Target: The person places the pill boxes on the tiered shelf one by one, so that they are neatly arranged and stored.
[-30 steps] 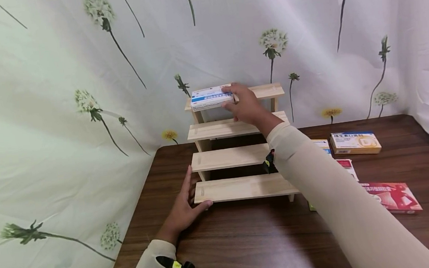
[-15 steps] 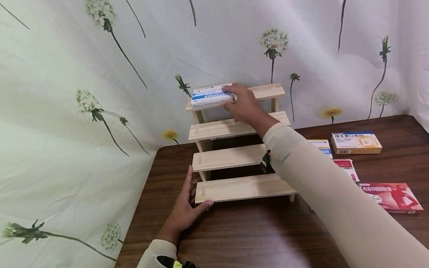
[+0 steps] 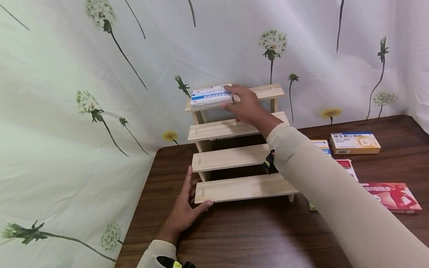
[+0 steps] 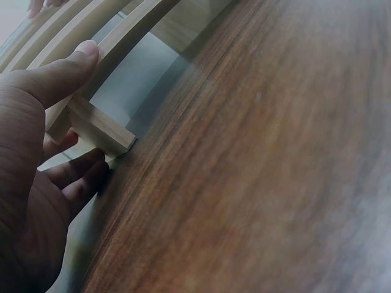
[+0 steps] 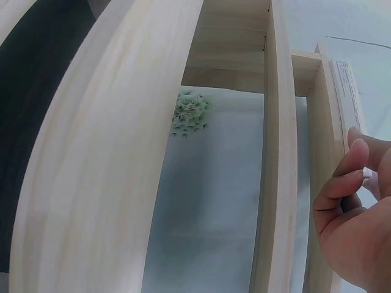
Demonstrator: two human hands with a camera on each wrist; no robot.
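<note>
A four-tier wooden display rack (image 3: 236,157) stands on the dark wood table. On the left part of its top tier lies a white and blue medicine box (image 3: 209,97). My right hand (image 3: 249,105) pinches the right end of this box between thumb and fingers; in the right wrist view the box's white side (image 5: 347,91) shows just beyond the fingertips. My left hand (image 3: 180,208) holds the rack's lower left end, thumb over the front edge of the lowest tier and fingers along the side. The left wrist view shows those fingers beside the rack's leg (image 4: 101,128).
Right of the rack lie more medicine boxes: a yellow and white one (image 3: 355,143), a red one (image 3: 395,196), and a white and red one (image 3: 349,168) partly behind my right sleeve. A white curtain (image 3: 228,33) with dandelion prints hangs right behind the rack.
My right hand shifts very slightly to the right at the end of the box. The box, rack and left hand stay in place.
</note>
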